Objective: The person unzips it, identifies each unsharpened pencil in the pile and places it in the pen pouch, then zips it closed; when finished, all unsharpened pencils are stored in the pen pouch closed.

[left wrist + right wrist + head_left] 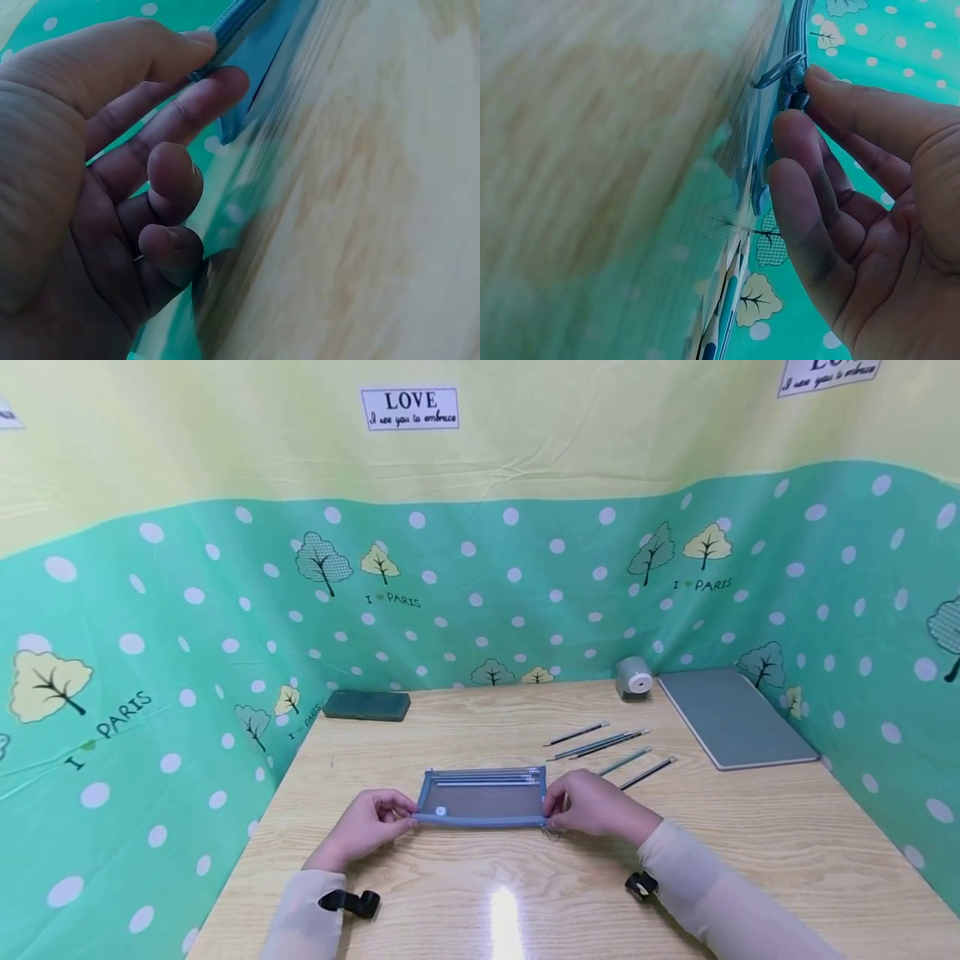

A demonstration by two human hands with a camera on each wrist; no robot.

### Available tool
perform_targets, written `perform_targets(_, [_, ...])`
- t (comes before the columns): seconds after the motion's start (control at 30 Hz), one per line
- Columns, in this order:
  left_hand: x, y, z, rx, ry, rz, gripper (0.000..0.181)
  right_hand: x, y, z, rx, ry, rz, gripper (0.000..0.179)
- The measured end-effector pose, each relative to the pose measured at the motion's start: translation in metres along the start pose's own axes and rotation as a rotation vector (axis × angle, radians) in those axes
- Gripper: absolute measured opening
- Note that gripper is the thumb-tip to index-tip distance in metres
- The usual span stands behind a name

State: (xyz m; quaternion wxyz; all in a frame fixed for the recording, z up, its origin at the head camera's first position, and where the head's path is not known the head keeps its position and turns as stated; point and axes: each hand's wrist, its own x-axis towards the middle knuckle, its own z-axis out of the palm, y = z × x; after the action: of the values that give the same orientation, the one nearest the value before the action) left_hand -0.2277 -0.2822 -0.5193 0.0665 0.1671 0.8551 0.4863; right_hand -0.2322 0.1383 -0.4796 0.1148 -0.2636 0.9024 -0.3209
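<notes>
A see-through zip pencil pouch (487, 800) with blue edging lies in the middle of the table, with several pencils inside along its far side. My left hand (366, 828) pinches the near left corner between thumb and index finger; its other fingers curl loosely below, as the left wrist view shows. At the near right corner, my right hand (588, 802) pinches the zipped edge (795, 79) beside the zipper pull (780, 69). Several loose pencils (648, 773) lie on the table just beyond the right hand, partly behind it in the head view.
At the back left sits a dark green case (366, 706). A grey pencil sharpener (633, 680) stands at the back right, beside a flat grey notebook (738, 718). A patterned cloth (480, 577) hangs around the far and side edges of the wooden table (435, 902).
</notes>
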Motion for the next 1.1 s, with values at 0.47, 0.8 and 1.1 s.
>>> perform_targets(0.47, [-0.0001, -0.0015, 0.001, 0.135, -0.026, -0.051, 0.012, 0.0001, 0.0031, 0.0057, -0.024, -0.014, -0.001, 0.018])
perform_targets(0.8, [0.001, -0.0041, 0.0014, 0.149, -0.036, -0.049, 0.012, 0.0008, 0.0029, 0.0048, -0.04, -0.01, -0.004, 0.017])
perform_targets(1.1, [0.0009, -0.0027, 0.0028, 0.15, -0.041, -0.078, 0.014, -0.0015, 0.0007, 0.0049, -0.028, -0.014, 0.013, 0.016])
